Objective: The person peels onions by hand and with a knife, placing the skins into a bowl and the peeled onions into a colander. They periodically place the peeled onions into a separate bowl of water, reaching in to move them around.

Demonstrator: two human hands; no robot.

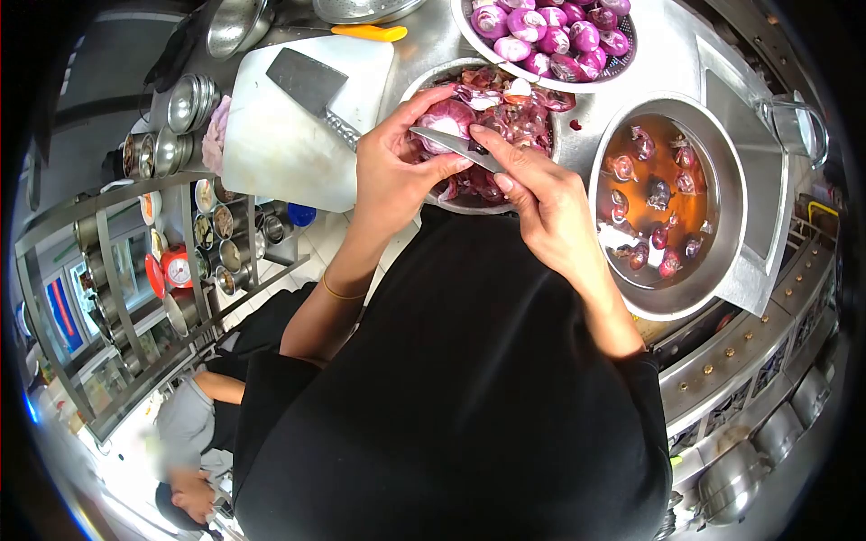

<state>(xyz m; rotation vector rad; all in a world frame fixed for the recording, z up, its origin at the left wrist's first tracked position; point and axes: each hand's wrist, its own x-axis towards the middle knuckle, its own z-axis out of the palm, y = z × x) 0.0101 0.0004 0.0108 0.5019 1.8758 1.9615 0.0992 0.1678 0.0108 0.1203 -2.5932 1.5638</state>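
In the head view, my left hand (397, 158) is closed around a red onion (446, 122), thumb below and fingers above it. My right hand (541, 194) grips a small knife (456, 147), its handle mostly hidden in the palm. The blade lies across the onion's near face, pointing left. Both hands are over a metal bowl (492, 209) full of onion skins (523, 126). Beyond it, a colander (539, 77) holds many peeled purple onions (552, 32). To the right, a large steel basin (735, 171) has several unpeeled onions (658, 194) in brownish water.
A white cutting board (271, 167) with a cleaver (307, 81) on it lies to the left. A yellow-orange handle (370, 32) rests behind it. Metal bowls (191, 104) stand farther left, near a shelf rack with a red scale (176, 269). Another person (194, 424) is at lower left.
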